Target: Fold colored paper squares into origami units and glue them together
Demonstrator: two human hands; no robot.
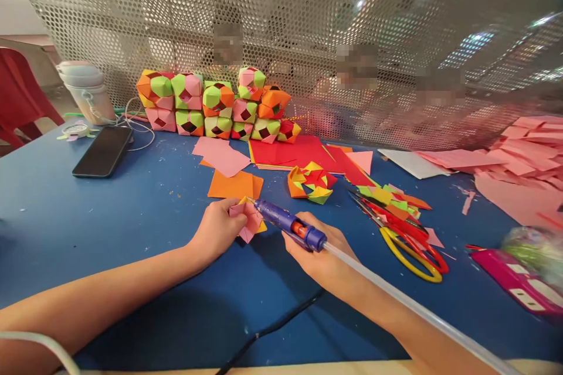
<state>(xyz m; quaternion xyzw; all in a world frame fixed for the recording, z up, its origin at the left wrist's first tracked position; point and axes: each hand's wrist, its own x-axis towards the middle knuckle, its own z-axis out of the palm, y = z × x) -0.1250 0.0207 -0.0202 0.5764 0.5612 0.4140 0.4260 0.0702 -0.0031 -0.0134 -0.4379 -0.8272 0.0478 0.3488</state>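
My right hand (321,252) is wrapped round a blue glue gun (281,218), which has a long clear glue stick (396,293) running out of its back. The gun's nozzle meets the upper edge of a folded paper piece (250,221) in pink and yellow. Pinched between the fingers of my left hand (217,228), that piece is held a little above the table. Just beyond lies an orange paper square (231,184). To the right of it rests a partly joined ring of folded paper (311,181) in red, orange and yellow-green.
Stacked folded paper balls (217,99) stand along a perforated metal screen (176,17). Red sheets (292,151), scissors (409,252), pink strips (532,152) and a magenta power strip (514,281) lie on the right. A phone (103,151) and a bottle (90,94) are left. A black cable (281,322) crosses the front.
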